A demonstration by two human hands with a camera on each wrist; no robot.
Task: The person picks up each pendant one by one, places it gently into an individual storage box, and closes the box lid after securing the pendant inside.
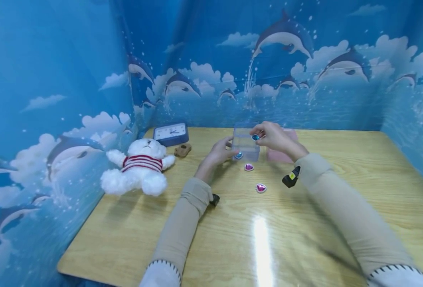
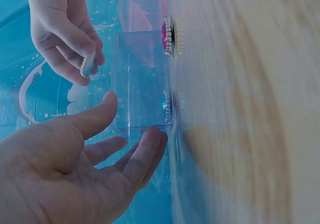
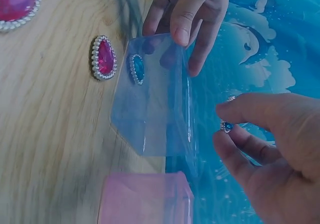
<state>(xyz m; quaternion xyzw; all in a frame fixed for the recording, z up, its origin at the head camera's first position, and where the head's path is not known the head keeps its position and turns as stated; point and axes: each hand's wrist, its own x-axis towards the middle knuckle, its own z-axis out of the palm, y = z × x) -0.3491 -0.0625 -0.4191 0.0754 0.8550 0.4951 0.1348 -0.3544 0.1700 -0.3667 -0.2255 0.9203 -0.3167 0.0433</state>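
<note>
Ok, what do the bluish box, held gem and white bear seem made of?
Bluish box: probably glossy plastic, being transparent with reflective edges. Held gem: perhaps glossy plastic or glass; its blue face glints. White bear: likely matte plush, given its fluffy pile.

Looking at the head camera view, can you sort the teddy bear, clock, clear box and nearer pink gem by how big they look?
1. Teddy bear
2. Clock and clear box: too close to rank, with the box partly covered.
3. Nearer pink gem
</note>
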